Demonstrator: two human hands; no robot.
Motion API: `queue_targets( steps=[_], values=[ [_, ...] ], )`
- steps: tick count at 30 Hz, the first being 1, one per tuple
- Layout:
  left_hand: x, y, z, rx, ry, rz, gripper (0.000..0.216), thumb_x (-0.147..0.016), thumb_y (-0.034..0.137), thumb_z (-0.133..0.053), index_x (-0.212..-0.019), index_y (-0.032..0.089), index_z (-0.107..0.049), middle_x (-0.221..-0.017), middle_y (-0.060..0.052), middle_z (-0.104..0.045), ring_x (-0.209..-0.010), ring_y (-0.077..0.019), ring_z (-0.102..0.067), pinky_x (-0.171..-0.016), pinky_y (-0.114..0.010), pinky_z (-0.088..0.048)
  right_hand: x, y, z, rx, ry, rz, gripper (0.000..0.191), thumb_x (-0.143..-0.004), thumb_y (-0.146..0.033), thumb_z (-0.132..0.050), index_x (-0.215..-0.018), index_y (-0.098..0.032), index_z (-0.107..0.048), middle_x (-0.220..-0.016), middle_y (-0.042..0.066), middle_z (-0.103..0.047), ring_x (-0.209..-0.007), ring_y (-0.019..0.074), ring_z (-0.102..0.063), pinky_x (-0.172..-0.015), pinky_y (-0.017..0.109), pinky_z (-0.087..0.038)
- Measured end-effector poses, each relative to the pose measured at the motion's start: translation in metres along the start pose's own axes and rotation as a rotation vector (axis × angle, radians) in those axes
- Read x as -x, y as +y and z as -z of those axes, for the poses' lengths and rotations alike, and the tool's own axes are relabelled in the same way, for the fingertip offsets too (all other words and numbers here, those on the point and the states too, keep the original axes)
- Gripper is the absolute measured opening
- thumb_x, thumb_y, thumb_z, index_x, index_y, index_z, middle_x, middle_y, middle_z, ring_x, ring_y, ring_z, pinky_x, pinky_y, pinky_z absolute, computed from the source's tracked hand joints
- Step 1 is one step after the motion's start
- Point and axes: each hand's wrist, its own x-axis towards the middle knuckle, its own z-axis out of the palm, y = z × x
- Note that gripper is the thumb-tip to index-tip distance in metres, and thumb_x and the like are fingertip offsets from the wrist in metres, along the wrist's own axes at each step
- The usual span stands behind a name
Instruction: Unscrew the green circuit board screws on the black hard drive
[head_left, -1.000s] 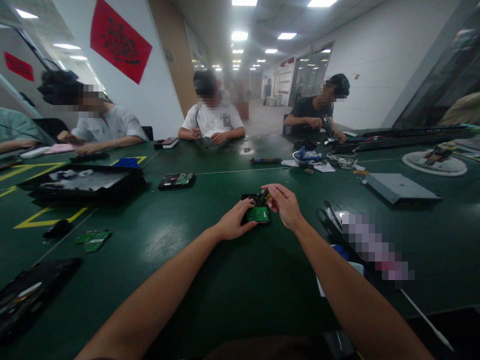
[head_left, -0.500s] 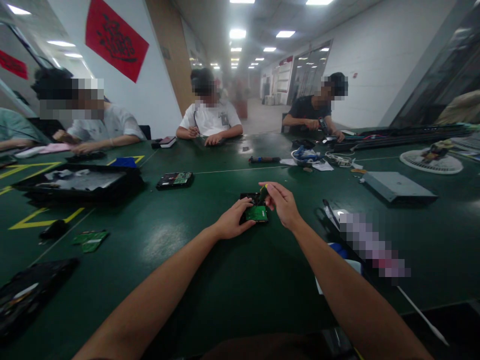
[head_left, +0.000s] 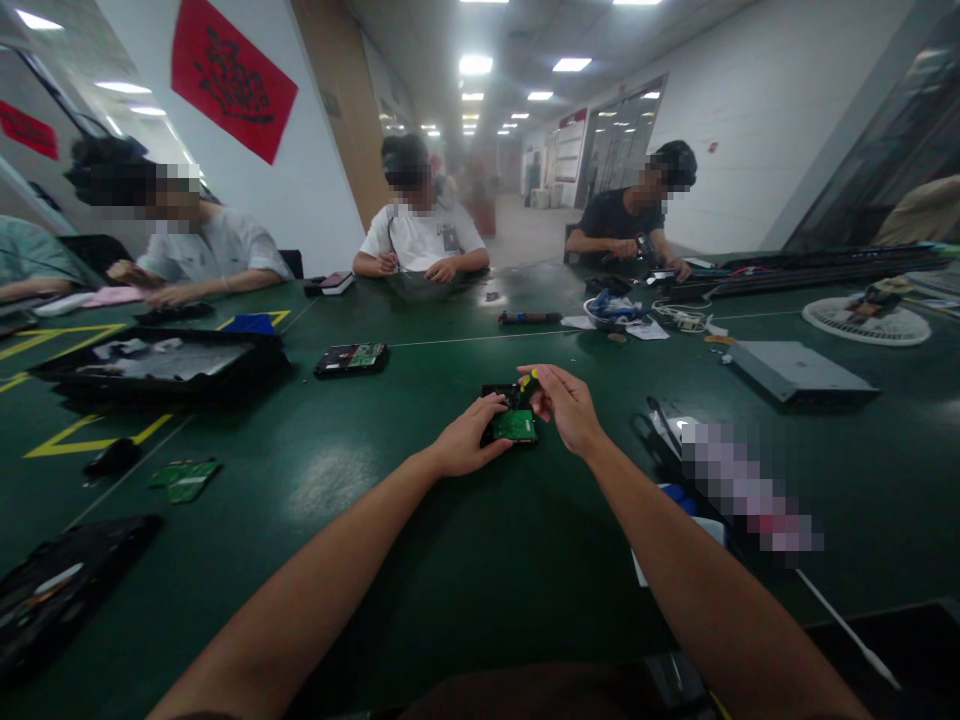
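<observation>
A small hard drive (head_left: 514,424) with a green circuit board on top lies on the dark green table (head_left: 465,560) in front of me. My left hand (head_left: 466,441) rests on its left edge, fingers curled against it and holding it down. My right hand (head_left: 568,405) is closed around a screwdriver with a yellow and black handle (head_left: 527,384), its tip pointing down onto the drive's far part.
Another hard drive (head_left: 352,358) lies farther left, beside a black tray (head_left: 161,365). Loose green boards (head_left: 185,477) sit at the left. A grey flat box (head_left: 801,369) is at the right. Three other people sit along the far side, and tools lie near them.
My right hand has shifted slightly on the screwdriver handle. The left hand and the drive stay in place. The view has moved a little.
</observation>
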Motion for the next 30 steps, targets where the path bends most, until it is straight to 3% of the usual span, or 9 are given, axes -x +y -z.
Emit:
queue_targets(
  steps=[4, 8, 11, 15, 17, 22, 30],
  values=[
    [-0.0002, 0.0001, 0.0002, 0.01, 0.003, 0.003, 0.064, -0.094, 0.049, -0.066, -0.148, 0.022, -0.046, -0.159, -0.017, -0.045, -0.154, -0.0348, -0.035, -0.126, -0.059, -0.034, 0.0011, -0.0026, -0.0012, 0.035, 0.004, 0.008, 0.036, -0.092, -0.057, -0.068, -0.1, -0.022, -0.072, -0.063, -0.003, -0.059, -0.051, 0.0103, -0.051, -0.043, 0.022, -0.036],
    [-0.0002, 0.0, 0.0001, 0.022, 0.006, 0.005, 0.065, -0.093, 0.048, -0.067, -0.149, 0.023, -0.045, -0.158, -0.016, -0.046, -0.153, -0.0349, -0.036, -0.125, -0.06, -0.034, 0.0012, -0.0063, -0.0044, -0.013, 0.017, 0.001, 0.036, -0.09, -0.057, -0.07, -0.099, -0.023, -0.066, -0.082, 0.001, -0.071, -0.054, 0.0094, -0.055, -0.042, 0.021, -0.037],
    [0.0, 0.0003, 0.0, 0.025, 0.009, 0.004, 0.064, -0.093, 0.047, -0.067, -0.148, 0.022, -0.046, -0.158, -0.016, -0.046, -0.153, -0.0348, -0.037, -0.126, -0.059, -0.034, 0.0009, -0.0078, -0.0053, -0.037, 0.036, 0.017, 0.034, -0.091, -0.054, -0.07, -0.105, -0.024, -0.067, -0.097, 0.002, -0.072, -0.051, 0.006, -0.052, -0.039, 0.02, -0.032],
    [0.0002, 0.0006, 0.0006, 0.026, 0.009, 0.003, 0.063, -0.093, 0.046, -0.067, -0.148, 0.022, -0.046, -0.158, -0.016, -0.046, -0.152, -0.0349, -0.038, -0.125, -0.058, -0.035, 0.0009, -0.0081, -0.0048, 0.013, 0.039, 0.013, 0.031, -0.09, -0.052, -0.071, -0.099, -0.022, -0.072, -0.087, 0.001, -0.069, -0.05, 0.0043, -0.048, -0.039, 0.018, -0.028],
    [0.0002, 0.0006, 0.001, 0.02, 0.004, 0.001, 0.064, -0.093, 0.047, -0.067, -0.148, 0.022, -0.045, -0.158, -0.016, -0.046, -0.152, -0.0349, -0.037, -0.125, -0.058, -0.035, 0.0011, -0.0075, -0.0047, 0.021, 0.037, 0.002, 0.033, -0.089, -0.053, -0.072, -0.096, -0.021, -0.07, -0.085, 0.001, -0.07, -0.049, 0.0054, -0.05, -0.039, 0.019, -0.031],
    [0.0002, 0.0006, 0.0017, 0.004, -0.006, -0.007, 0.068, -0.093, 0.047, -0.067, -0.151, 0.021, -0.042, -0.159, -0.017, -0.045, -0.154, -0.0341, -0.036, -0.127, -0.057, -0.033, 0.0004, -0.0039, -0.0029, -0.072, 0.002, -0.017, 0.037, -0.09, -0.057, -0.069, -0.099, -0.022, -0.066, -0.103, 0.005, -0.075, -0.054, 0.0077, -0.058, -0.044, 0.021, -0.043],
    [-0.0001, 0.0006, 0.0014, 0.012, -0.002, -0.002, 0.066, -0.094, 0.047, -0.066, -0.15, 0.022, -0.043, -0.16, -0.016, -0.044, -0.154, -0.0345, -0.035, -0.126, -0.058, -0.033, -0.0012, -0.0032, 0.0009, -0.077, -0.039, 0.003, 0.038, -0.094, -0.055, -0.063, -0.112, -0.023, -0.073, -0.102, 0.005, -0.073, -0.055, 0.0091, -0.056, -0.047, 0.024, -0.043]
  ],
)
